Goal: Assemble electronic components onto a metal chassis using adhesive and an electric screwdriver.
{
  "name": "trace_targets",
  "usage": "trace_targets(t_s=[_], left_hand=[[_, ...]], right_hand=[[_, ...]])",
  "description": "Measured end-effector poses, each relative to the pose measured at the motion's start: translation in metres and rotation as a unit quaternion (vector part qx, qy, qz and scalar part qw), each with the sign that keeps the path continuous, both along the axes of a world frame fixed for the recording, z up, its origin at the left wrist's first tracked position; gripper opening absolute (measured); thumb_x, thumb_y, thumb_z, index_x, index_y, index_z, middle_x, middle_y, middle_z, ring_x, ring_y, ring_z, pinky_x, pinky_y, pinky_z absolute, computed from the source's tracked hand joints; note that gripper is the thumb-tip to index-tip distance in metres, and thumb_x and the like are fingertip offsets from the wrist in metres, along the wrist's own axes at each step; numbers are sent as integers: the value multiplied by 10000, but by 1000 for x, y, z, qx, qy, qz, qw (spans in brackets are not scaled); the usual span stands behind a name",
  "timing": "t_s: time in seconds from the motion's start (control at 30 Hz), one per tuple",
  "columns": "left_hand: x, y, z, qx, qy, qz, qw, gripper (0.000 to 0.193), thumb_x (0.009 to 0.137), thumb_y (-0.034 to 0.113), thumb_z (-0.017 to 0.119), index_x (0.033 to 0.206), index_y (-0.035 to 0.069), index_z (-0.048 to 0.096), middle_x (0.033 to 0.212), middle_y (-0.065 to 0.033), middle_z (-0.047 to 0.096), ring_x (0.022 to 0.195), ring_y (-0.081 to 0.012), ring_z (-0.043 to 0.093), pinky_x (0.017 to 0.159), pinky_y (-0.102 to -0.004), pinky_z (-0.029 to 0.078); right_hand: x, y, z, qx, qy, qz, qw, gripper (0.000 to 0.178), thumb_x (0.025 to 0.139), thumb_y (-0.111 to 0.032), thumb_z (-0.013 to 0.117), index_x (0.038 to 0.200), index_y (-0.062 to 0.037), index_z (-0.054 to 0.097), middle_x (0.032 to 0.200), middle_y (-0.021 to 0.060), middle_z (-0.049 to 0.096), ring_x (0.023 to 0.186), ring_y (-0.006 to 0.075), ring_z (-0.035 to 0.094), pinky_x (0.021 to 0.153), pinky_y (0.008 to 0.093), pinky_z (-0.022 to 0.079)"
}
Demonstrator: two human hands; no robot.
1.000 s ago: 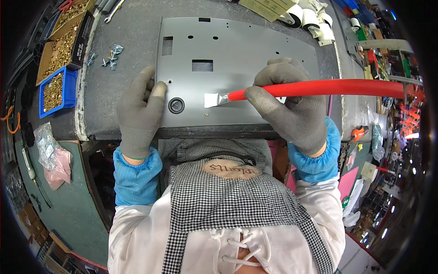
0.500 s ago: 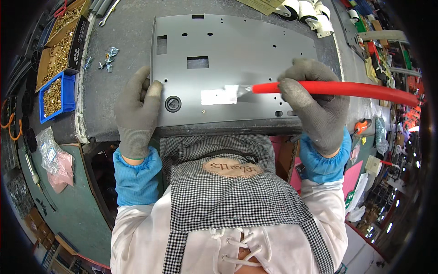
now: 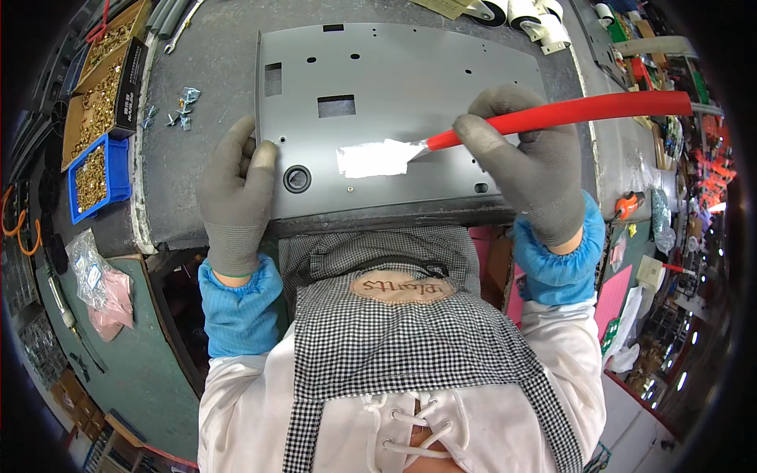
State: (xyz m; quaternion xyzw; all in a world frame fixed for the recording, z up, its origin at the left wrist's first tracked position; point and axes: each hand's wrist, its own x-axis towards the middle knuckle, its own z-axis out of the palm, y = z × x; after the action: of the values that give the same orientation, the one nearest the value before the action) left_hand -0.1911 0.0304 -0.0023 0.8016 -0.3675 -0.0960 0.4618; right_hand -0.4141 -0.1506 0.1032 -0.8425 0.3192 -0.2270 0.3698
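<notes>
A grey sheet-metal panel [image 3: 426, 87] with several round and square holes lies before me on the dark bench. A white smeared patch [image 3: 367, 161] that looks like paste covers part of its near half. My gloved right hand [image 3: 536, 162] is closed round a brush [image 3: 591, 110] with a thick red handle. The brush's whitened tip touches the right end of the patch. My gloved left hand [image 3: 235, 185] rests at the panel's left edge, thumb on top and fingers along the side, closed on that edge.
Left stand a blue bin [image 3: 101, 181] and cardboard boxes [image 3: 102, 102] of brass-coloured small parts. Loose screws [image 3: 186, 109] and a wrench [image 3: 181, 30] lie beside the panel. White casters [image 3: 536, 24] sit at the far right. An orange-handled tool [image 3: 629, 205] lies right.
My right hand has moved left with the brush, its handle now tilted up at the far end. The white patch is broader and fuller. My left hand stays at the panel's edge.
</notes>
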Motion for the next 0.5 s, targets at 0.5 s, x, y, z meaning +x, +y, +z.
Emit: trace_targets(t_s=[0.5], left_hand=[[0,1,5,35,50,-14,998,403,944,159,647,1297,-35,632,932,-69,662,837,-134,608,760,-274,504]], right_hand=[[29,9,-1,84,7,-4,996,239,873,-205,717,909,31,702,686,20,622,604,69,549,535,229,406]])
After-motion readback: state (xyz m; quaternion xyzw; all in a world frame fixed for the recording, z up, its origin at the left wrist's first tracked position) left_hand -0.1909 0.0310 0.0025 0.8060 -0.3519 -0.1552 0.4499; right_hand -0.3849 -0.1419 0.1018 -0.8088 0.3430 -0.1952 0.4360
